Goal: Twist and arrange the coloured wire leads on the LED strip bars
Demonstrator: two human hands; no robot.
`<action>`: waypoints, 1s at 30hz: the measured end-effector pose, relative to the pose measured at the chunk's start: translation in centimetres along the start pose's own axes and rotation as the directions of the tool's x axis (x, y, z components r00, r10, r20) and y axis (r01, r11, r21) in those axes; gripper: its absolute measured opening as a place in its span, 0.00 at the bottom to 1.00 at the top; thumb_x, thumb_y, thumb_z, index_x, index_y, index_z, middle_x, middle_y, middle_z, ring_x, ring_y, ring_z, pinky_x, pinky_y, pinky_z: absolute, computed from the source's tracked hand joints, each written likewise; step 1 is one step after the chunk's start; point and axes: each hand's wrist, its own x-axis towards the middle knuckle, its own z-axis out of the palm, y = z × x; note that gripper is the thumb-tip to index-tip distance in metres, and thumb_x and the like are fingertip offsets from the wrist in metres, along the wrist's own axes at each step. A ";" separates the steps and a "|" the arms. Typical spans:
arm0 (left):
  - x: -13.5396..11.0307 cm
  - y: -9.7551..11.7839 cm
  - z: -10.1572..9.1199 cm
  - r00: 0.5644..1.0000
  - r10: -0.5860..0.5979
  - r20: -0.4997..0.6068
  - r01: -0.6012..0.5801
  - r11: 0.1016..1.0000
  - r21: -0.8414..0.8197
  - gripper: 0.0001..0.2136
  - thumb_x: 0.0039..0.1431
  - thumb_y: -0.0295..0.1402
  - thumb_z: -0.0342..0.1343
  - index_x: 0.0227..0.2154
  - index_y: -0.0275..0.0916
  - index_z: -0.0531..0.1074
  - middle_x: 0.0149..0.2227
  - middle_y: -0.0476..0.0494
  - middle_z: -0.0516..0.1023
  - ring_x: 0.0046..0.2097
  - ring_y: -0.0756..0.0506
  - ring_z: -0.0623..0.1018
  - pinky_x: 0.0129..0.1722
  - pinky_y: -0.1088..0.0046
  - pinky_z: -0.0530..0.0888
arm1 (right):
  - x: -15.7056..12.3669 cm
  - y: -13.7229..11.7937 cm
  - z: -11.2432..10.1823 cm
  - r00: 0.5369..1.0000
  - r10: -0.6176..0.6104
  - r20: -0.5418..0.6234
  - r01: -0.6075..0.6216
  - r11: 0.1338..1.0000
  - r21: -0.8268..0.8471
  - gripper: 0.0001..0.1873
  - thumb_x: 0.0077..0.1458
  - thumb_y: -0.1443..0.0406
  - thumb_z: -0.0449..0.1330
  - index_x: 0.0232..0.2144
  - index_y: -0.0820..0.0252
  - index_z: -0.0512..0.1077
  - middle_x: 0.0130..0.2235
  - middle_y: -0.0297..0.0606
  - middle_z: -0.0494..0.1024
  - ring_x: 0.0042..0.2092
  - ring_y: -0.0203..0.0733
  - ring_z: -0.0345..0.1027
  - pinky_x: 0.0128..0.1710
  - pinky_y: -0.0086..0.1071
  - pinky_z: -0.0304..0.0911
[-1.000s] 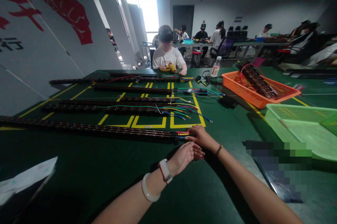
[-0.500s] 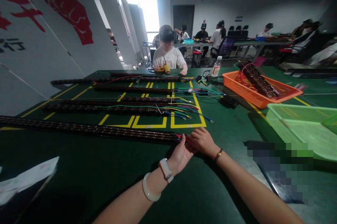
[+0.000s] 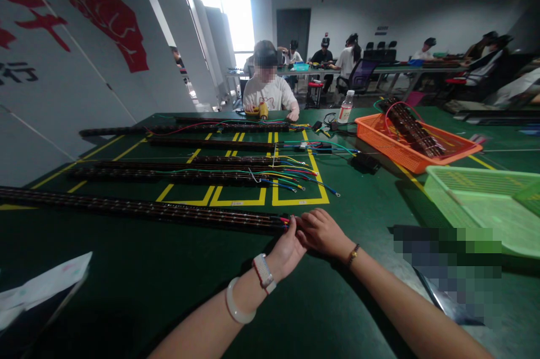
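A long dark strip (image 3: 169, 211) lies across the green table, with short coloured wires (image 3: 286, 218) coming out of its right end. My left hand (image 3: 287, 249), with a watch and a pale bangle on the wrist, pinches those wires right at the strip's end. My right hand (image 3: 323, 232) sits just to the right with its fingers curled over the wire ends, touching the left fingertips. Most of the wire ends are hidden under both hands.
Further strips (image 3: 177, 174) with loose wires lie on yellow floor-tape squares beyond. An orange basket (image 3: 379, 148) holds more strips, and a green basket (image 3: 472, 201) stands at the right. A bottle (image 3: 346, 107) and a seated person (image 3: 270, 92) are across the table. Paper (image 3: 37, 286) lies bottom left.
My left hand has moved up from behind the right wrist to the strip's end and closed on the wires. My right hand drew back slightly to the right.
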 end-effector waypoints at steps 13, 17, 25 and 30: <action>0.0 0.2 -0.3 0.995 -0.076 0.064 0.068 0.990 0.121 0.25 0.60 0.50 0.42 0.44 0.32 0.69 0.48 0.32 0.73 0.54 0.42 0.70 0.58 0.61 0.58 | -1.4 3.3 -1.3 0.999 -0.029 0.020 0.032 0.990 -0.141 0.13 0.58 0.57 0.56 0.36 0.60 0.72 0.38 0.41 0.75 0.39 0.42 0.63 0.46 0.38 0.56; 0.3 0.1 -0.7 0.995 -0.072 0.069 0.062 0.990 0.128 0.26 0.59 0.51 0.42 0.44 0.33 0.69 0.50 0.31 0.72 0.56 0.42 0.68 0.59 0.61 0.57 | -1.4 3.4 -1.2 0.993 -0.089 0.073 0.099 0.983 -0.154 0.11 0.60 0.62 0.54 0.28 0.60 0.71 0.31 0.38 0.72 0.34 0.39 0.61 0.44 0.36 0.57; 0.2 -0.1 -0.7 0.998 -0.044 0.038 0.040 0.993 0.112 0.23 0.58 0.50 0.45 0.41 0.34 0.69 0.47 0.32 0.73 0.55 0.42 0.69 0.58 0.60 0.59 | -1.2 3.3 -1.1 0.986 -0.114 0.120 0.125 0.988 -0.090 0.14 0.61 0.64 0.50 0.26 0.60 0.70 0.29 0.38 0.70 0.31 0.38 0.58 0.38 0.34 0.56; 0.2 -0.2 -0.7 0.998 -0.009 0.065 0.002 0.994 0.106 0.22 0.59 0.48 0.46 0.41 0.32 0.70 0.47 0.30 0.73 0.55 0.41 0.70 0.58 0.59 0.60 | -0.9 2.9 -1.0 0.991 0.095 0.089 -0.107 0.985 0.138 0.17 0.62 0.61 0.49 0.23 0.60 0.67 0.26 0.36 0.67 0.32 0.38 0.58 0.36 0.33 0.56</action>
